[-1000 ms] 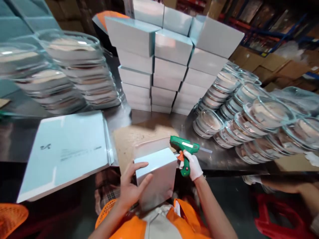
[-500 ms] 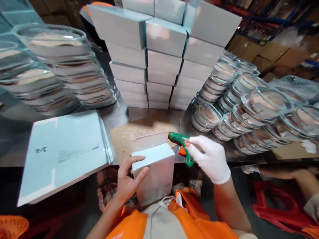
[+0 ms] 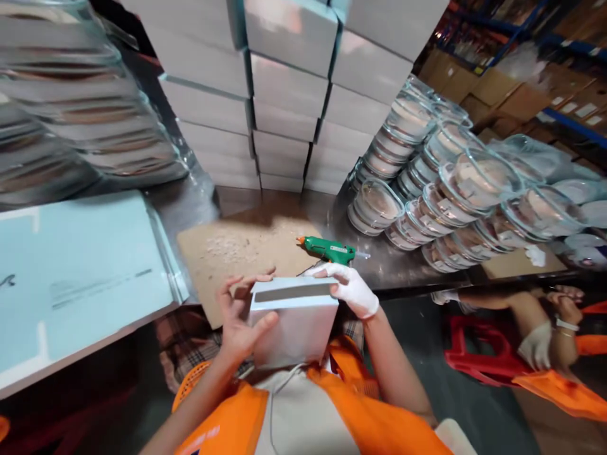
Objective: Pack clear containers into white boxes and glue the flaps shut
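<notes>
I hold a pale blue-white cardboard box against my chest with both hands. My bare left hand grips its left side, fingers spread over the top edge. My right hand, in a white glove, presses down on the box's top right corner and flap. A green glue gun lies on the metal table just beyond the box, on the edge of a brown cardboard sheet; no hand touches it.
Stacks of the same boxes rise at the back. Rows of glass bowls fill the right, more stacked bowls the left. Flat unfolded boxes lie left. Another person's gloved hand and a red stool are at lower right.
My right hand put the glue gun down on the table and moved onto the box's top right corner. The flap now lies closed on top. The view tilted down and right.
</notes>
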`<state>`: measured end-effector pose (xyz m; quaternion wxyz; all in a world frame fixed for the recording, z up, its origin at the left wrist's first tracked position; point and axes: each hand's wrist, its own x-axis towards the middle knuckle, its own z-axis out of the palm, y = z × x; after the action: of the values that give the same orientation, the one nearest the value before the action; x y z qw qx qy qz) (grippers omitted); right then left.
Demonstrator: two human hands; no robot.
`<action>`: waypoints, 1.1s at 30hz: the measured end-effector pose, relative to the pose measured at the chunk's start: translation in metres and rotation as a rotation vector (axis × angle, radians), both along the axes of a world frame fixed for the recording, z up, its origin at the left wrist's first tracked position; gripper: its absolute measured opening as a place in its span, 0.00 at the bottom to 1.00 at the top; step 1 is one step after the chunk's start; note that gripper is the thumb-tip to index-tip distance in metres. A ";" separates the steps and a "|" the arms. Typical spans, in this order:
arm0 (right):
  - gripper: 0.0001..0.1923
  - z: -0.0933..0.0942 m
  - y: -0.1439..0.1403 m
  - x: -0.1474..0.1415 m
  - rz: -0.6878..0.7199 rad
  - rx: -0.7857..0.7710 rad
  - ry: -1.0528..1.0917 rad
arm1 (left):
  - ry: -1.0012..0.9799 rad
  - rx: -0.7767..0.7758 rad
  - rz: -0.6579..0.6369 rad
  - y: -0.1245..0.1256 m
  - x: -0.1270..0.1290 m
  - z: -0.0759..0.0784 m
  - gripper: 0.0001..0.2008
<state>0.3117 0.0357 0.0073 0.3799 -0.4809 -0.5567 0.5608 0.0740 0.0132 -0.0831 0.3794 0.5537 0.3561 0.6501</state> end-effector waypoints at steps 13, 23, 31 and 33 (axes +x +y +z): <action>0.18 -0.016 0.007 -0.002 0.415 0.804 -0.246 | 0.066 0.106 -0.108 0.008 -0.021 0.018 0.10; 0.19 -0.006 0.020 -0.013 0.345 0.873 -0.209 | -0.051 0.175 -0.108 0.021 -0.019 0.036 0.12; 0.17 0.003 0.028 -0.026 0.296 0.882 -0.214 | -0.050 0.049 -0.031 0.025 -0.025 0.047 0.20; 0.16 0.003 0.030 -0.029 0.276 0.909 -0.192 | -0.032 0.037 -0.008 0.025 -0.026 0.048 0.22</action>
<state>0.2832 0.0662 0.0106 0.4207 -0.2374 -0.8364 0.2591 0.0479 0.0385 -0.0349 0.3775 0.5514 0.3357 0.6638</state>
